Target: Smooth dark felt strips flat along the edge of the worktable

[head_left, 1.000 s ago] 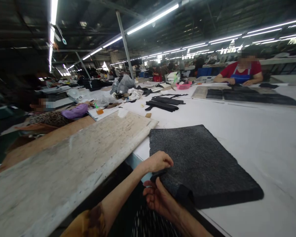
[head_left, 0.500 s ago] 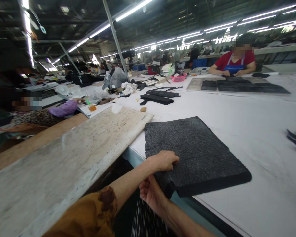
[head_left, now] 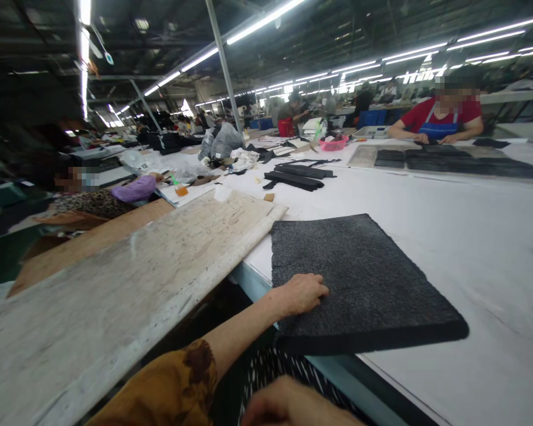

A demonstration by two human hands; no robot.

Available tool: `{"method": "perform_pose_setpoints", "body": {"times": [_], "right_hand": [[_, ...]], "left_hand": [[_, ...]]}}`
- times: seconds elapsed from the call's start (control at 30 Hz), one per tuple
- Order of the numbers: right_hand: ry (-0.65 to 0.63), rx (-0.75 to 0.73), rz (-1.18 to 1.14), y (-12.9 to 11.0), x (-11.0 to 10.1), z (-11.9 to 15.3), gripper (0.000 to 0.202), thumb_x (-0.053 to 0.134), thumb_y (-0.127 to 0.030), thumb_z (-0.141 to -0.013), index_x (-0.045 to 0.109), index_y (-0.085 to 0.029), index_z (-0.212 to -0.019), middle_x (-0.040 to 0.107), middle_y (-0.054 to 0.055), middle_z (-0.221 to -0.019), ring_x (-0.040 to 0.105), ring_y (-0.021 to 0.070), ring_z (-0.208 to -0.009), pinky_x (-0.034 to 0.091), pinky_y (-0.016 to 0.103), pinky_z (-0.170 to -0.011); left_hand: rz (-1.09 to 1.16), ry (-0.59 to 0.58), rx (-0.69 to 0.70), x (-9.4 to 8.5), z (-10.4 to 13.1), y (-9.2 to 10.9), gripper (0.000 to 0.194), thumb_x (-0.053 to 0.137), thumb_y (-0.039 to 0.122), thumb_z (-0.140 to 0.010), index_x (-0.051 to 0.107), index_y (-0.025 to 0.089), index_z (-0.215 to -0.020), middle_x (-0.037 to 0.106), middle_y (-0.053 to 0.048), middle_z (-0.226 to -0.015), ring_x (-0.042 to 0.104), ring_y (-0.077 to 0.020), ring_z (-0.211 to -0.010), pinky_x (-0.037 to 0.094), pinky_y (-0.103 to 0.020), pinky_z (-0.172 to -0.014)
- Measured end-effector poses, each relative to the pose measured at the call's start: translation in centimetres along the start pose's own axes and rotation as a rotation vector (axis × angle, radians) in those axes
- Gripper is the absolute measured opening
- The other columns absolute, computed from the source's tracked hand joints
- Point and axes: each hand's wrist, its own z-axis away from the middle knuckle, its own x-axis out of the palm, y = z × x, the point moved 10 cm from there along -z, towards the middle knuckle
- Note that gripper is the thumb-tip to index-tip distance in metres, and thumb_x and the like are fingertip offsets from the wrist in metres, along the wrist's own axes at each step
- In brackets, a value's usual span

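Note:
A thick dark grey piece of knitted-looking fabric [head_left: 359, 266], folded or stacked, lies flat at the table's near edge. On its left part rests my left hand [head_left: 302, 293], knuckles up, fingers curled and pressed down against the fabric. My right hand [head_left: 278, 402] is low at the bottom of the view, apart from the fabric and in front of my patterned black-and-white clothing. Motion blur and the frame's lower edge obscure its fingers.
A stained pale board [head_left: 160, 266] slants along the left, meeting the white table [head_left: 493, 248]. Dark fabric strips [head_left: 299, 176], a pink basket [head_left: 333, 143] and grey plastic bags [head_left: 224, 142] lie farther back. Co-workers sit at left and far right.
My right hand has drawn down and away from the fabric's near left corner, whose edge now lies flatter. My left hand stays on the fabric. The whole view has shifted slightly.

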Motion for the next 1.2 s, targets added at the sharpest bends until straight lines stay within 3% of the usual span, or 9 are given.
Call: {"method": "perform_pose_setpoints", "body": {"times": [0.13,0.23,0.37,0.5,0.6,0.77,0.93,1.07,1.2], "right_hand": [[0.487,-0.107,0.713,-2.0,-13.2,6.4,0.026,0.042,-0.033,-0.086,0.066,-0.024,-0.089,0.064,0.002,-0.085,0.057,0.0175,-0.080,0.041,0.028,-0.074],[0.920,-0.016,1.258,-0.7,-22.9,11.4,0.032,0.036,-0.030,-0.088,0.066,-0.020,-0.091,0.062,0.009,-0.093,0.056,0.0248,-0.086,0.042,0.037,-0.077],[0.984,0.045,1.558,3.2,-28.8,13.6,0.037,0.030,-0.016,-0.087,0.064,-0.019,-0.100,0.061,0.009,-0.098,0.057,0.0225,-0.083,0.044,0.033,-0.068],[0.974,0.053,1.597,4.0,-29.8,14.1,0.038,0.032,-0.009,-0.083,0.064,-0.021,-0.100,0.060,0.009,-0.099,0.056,0.0220,-0.085,0.045,0.033,-0.070],[0.966,0.014,1.567,4.0,-30.0,14.3,0.038,0.034,-0.010,-0.082,0.064,-0.021,-0.102,0.061,0.009,-0.099,0.056,0.0219,-0.086,0.046,0.034,-0.072],[0.965,-0.100,1.537,4.9,-30.6,14.7,0.038,0.031,-0.021,-0.088,0.064,-0.018,-0.106,0.061,0.010,-0.100,0.056,0.0230,-0.088,0.045,0.036,-0.075],[0.972,-0.105,1.603,4.3,-29.8,14.4,0.039,0.029,-0.018,-0.088,0.065,-0.017,-0.100,0.061,0.010,-0.097,0.057,0.0233,-0.083,0.045,0.036,-0.069],[0.976,-0.051,1.669,3.6,-29.0,14.3,0.037,0.031,-0.013,-0.086,0.065,-0.020,-0.098,0.062,0.008,-0.094,0.057,0.0220,-0.080,0.043,0.035,-0.066],[0.972,-0.040,1.693,3.3,-28.7,14.4,0.036,0.033,-0.010,-0.085,0.064,-0.020,-0.100,0.062,0.008,-0.097,0.058,0.0215,-0.081,0.043,0.035,-0.070]], "left_hand": [[0.045,0.063,-0.052,-0.5,0.9,-0.3,0.019,0.050,0.022,-0.085,0.063,0.024,-0.099,0.057,-0.003,-0.099,0.058,-0.0191,-0.090,0.045,-0.026,-0.068],[0.149,0.083,-0.103,-0.6,0.9,-0.9,0.020,0.052,0.022,-0.084,0.065,0.025,-0.100,0.056,-0.003,-0.100,0.057,-0.0195,-0.093,0.045,-0.027,-0.072],[0.485,0.183,-0.202,-1.4,1.1,-2.9,0.018,0.063,0.022,-0.078,0.067,0.021,-0.096,0.057,-0.002,-0.099,0.057,-0.0173,-0.092,0.045,-0.025,-0.078],[0.911,0.590,-0.475,-3.2,4.8,-7.5,0.013,0.062,0.017,-0.074,0.066,0.016,-0.086,0.059,-0.001,-0.089,0.056,-0.0133,-0.079,0.044,-0.022,-0.074],[1.047,0.778,-0.707,-1.6,9.7,-8.8,0.008,0.053,0.013,-0.072,0.061,0.015,-0.073,0.057,0.002,-0.069,0.053,-0.0125,-0.068,0.042,-0.023,-0.067],[1.086,0.783,-1.007,4.6,15.7,-6.4,0.002,0.055,0.017,-0.067,0.056,0.016,-0.069,0.051,0.004,-0.062,0.047,-0.0112,-0.059,0.038,-0.023,-0.058],[1.432,0.714,-0.994,8.8,14.1,-4.0,0.013,0.054,0.018,-0.069,0.061,0.013,-0.078,0.056,0.001,-0.069,0.052,-0.0123,-0.065,0.038,-0.021,-0.057],[1.395,0.735,-1.048,8.4,13.4,-3.4,0.011,0.048,0.008,-0.065,0.057,0.014,-0.063,0.048,0.004,-0.054,0.047,-0.0108,-0.054,0.035,-0.022,-0.054],[0.946,0.736,-1.031,4.3,14.2,-1.2,0.016,0.047,0.009,-0.069,0.060,0.017,-0.066,0.056,0.001,-0.060,0.052,-0.0137,-0.060,0.037,-0.024,-0.059]]}}
